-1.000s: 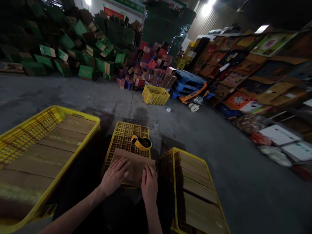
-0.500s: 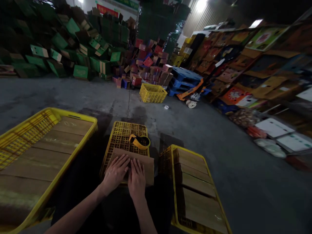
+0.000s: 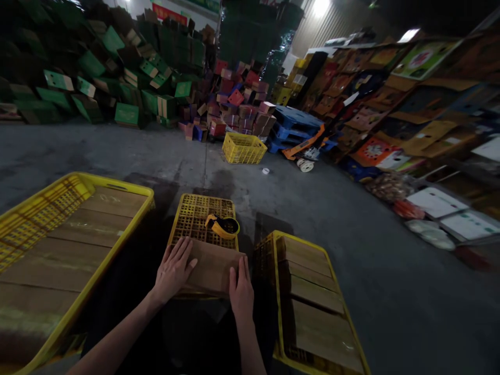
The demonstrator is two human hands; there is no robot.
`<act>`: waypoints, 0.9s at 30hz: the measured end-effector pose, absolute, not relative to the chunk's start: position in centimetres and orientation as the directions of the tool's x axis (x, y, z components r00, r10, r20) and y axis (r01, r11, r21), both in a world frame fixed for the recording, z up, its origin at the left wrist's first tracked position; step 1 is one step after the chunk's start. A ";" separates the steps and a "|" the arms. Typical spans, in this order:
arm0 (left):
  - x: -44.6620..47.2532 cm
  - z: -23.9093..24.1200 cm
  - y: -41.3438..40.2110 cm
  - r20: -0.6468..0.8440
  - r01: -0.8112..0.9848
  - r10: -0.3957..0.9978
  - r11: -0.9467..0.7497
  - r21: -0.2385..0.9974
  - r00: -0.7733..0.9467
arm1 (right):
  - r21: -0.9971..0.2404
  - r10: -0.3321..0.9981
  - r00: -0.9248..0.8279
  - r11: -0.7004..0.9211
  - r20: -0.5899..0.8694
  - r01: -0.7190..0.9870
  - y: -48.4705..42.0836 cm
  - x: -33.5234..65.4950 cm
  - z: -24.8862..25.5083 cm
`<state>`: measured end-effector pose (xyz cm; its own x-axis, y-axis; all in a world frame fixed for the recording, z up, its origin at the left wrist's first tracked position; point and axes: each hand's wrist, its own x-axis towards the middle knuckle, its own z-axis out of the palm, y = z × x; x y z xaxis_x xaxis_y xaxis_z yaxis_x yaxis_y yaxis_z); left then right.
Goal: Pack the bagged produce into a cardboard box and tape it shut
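Observation:
A brown cardboard box (image 3: 213, 268) lies in front of me on an upturned yellow plastic crate (image 3: 191, 211). My left hand (image 3: 174, 271) rests flat on the box's left end, fingers stretched out and thumb apart. At the right end, my right hand (image 3: 241, 289) touches the top and edge with its fingers extended and its thumb separate. Neither hand is closed around the box. Just beyond it, a yellow and black tape dispenser (image 3: 222, 226) sits on the crate. The box's underside is hidden.
To the left stands a yellow crate (image 3: 150, 195) holding several flat brown boxes (image 3: 82, 250); another yellow crate (image 3: 277, 250) with boxes is at right. Farther off are a yellow basket (image 3: 244, 148), an orange pallet jack (image 3: 304, 148), blue pallets (image 3: 295, 122) and piled green boxes (image 3: 128, 114).
My hands have slid apart from the middle of the box, the left toward its left end and the right toward its right end. More of the box's top shows between them.

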<state>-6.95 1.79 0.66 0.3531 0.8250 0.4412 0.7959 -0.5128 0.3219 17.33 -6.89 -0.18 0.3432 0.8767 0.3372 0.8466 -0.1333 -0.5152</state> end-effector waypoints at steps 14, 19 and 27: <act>-3.6 0.7 -1.4 0.428 0.741 0.749 -0.631 0.230 0.505 | -0.622 0.857 0.448 -0.208 0.256 0.755 -7.5 17.5 -1.1; -0.3 1.6 -3.3 0.389 0.681 0.713 -0.690 0.245 0.583 | -0.655 0.869 0.437 -0.192 0.233 0.731 -7.7 17.7 -1.7; 4.0 2.1 -1.9 0.340 0.516 0.617 -0.784 0.344 0.710 | -0.661 0.852 0.479 -0.237 0.210 0.712 -7.4 18.2 -2.5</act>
<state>4.04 -1.93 2.14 0.7100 0.6167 0.3401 0.5164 -0.7842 0.3440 18.25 -7.40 -2.52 0.4794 0.8521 0.2101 0.7118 -0.2375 -0.6610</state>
